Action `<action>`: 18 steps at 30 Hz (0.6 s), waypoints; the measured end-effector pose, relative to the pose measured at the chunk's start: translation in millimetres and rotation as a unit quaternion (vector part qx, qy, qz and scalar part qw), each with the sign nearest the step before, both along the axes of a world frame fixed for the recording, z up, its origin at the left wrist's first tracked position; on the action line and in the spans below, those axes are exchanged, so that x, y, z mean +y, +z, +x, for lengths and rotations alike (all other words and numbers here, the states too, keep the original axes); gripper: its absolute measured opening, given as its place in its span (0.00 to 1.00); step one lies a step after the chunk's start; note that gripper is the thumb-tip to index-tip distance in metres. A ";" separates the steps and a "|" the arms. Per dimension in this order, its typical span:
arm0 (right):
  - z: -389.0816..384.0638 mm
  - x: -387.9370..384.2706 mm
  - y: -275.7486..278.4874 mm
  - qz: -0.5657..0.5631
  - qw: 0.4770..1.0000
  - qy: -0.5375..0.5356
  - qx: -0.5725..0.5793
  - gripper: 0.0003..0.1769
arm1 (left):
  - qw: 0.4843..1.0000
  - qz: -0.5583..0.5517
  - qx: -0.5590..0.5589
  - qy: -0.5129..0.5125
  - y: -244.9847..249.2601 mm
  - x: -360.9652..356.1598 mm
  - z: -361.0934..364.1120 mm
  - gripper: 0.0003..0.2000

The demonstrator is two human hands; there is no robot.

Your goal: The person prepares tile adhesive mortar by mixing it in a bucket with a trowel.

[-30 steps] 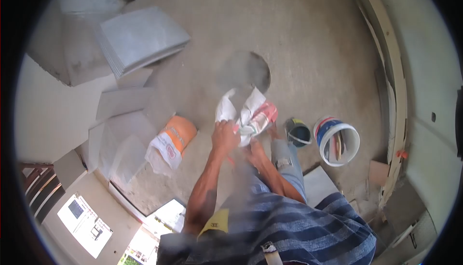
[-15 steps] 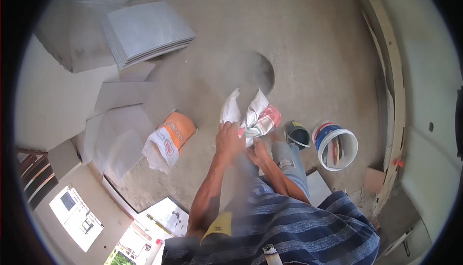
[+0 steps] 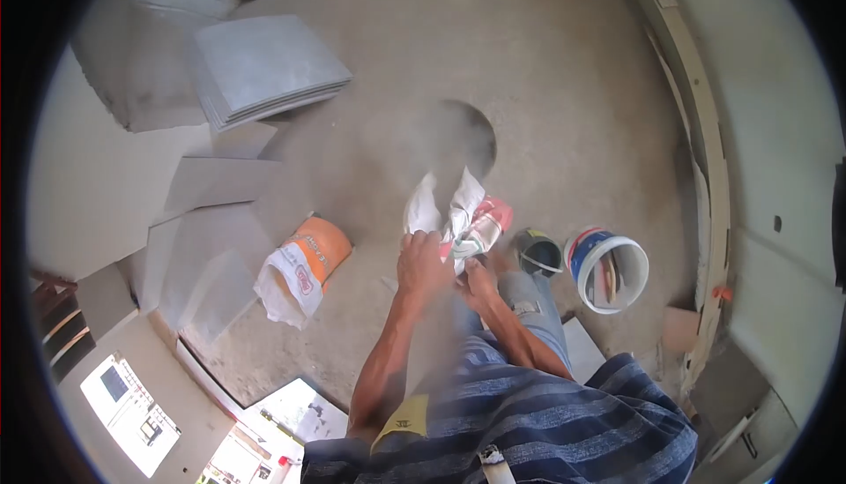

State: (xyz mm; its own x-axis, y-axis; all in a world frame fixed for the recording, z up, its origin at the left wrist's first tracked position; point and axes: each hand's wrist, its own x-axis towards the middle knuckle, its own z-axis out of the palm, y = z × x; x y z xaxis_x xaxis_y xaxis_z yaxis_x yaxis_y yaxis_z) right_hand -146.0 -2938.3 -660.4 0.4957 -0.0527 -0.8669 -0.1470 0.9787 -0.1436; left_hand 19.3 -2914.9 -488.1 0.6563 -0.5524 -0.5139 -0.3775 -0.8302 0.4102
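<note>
A white bag with red and green print (image 3: 469, 219) is crumpled between my hands. My left hand (image 3: 421, 264) has its fingers closed on the bag's left side. On the lower right of the same bag, my right hand (image 3: 478, 279) is also closed. The bag's far end points at a dark round spot or container (image 3: 478, 138) on the floor, partly veiled by pale dust. Because of the dust I cannot make out what is inside it or whether anything is pouring.
An orange and white bag (image 3: 308, 264) stands open at left. To the right are a dark bucket (image 3: 538, 253) and a white bucket (image 3: 641, 277) with tools inside. Stacked grey tiles (image 3: 273, 65) lie at upper left. A wall edge (image 3: 709, 175) runs along the right.
The view has shifted slightly, so most things sit a little lower. Both hands keep their hold on the white bag, and dust still hangs over the round spot.
</note>
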 end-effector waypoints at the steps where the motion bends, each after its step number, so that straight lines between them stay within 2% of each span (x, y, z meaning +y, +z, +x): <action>1: 1.5 2.3 -0.5 -0.015 0.999 -0.009 0.032 0.09 | 1.000 -0.018 -0.006 0.000 -3.1 1.6 -2.5 0.14; 2: -12.0 16.0 2.4 -0.024 0.997 -0.014 0.070 0.09 | 1.000 -0.029 -0.007 0.004 -0.9 13.9 -14.2 0.15; 5: -52.3 19.4 -77.5 0.070 0.995 0.060 -0.031 0.06 | 1.000 -0.008 -0.007 -0.010 -13.5 37.7 -16.1 0.15; 7: -78.7 4.1 -79.7 0.119 0.987 -0.101 -0.037 0.04 | 0.999 -0.039 -0.004 -0.010 -9.8 47.8 -20.0 0.15; 8: -97.3 -4.1 -83.1 -0.075 0.994 0.075 0.001 0.07 | 0.999 -0.051 -0.003 -0.003 -8.1 56.4 -24.9 0.15; 9: -106.2 -19.9 -96.1 -0.270 0.931 0.244 0.029 0.09 | 0.998 -0.062 -0.015 -0.012 -13.8 65.2 -31.0 0.14; 10: -108.8 -35.2 -112.3 -0.448 0.802 0.392 0.054 0.12 | 0.997 -0.074 -0.029 -0.022 -24.7 75.6 -41.4 0.14; 12: -89.0 -55.9 -113.0 -0.582 0.663 0.430 0.190 0.18 | 0.995 -0.089 -0.039 -0.024 -39.3 91.0 -61.7 0.13; 13: -63.4 -67.7 -84.5 -0.557 0.697 0.339 0.300 0.22 | 0.995 -0.091 -0.036 -0.015 -44.2 99.0 -72.4 0.12; 15: -9.2 -92.6 -38.8 -0.580 0.701 0.323 0.260 0.25 | 0.995 -0.093 -0.031 0.006 -54.0 107.9 -88.7 0.12; 18: 59.2 -112.3 -58.7 -0.563 0.700 0.398 0.186 0.26 | 0.995 -0.089 -0.024 0.037 -67.1 118.1 -103.5 0.11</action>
State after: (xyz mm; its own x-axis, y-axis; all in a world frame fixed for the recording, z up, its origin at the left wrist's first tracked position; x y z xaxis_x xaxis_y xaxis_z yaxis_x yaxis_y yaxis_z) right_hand -86.9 -3050.6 -719.2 0.5076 -0.6424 -0.5742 -0.8134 -0.1375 -0.5652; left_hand -84.2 -2796.8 -555.3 0.7197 -0.5814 -0.3794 -0.3416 -0.7724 0.5355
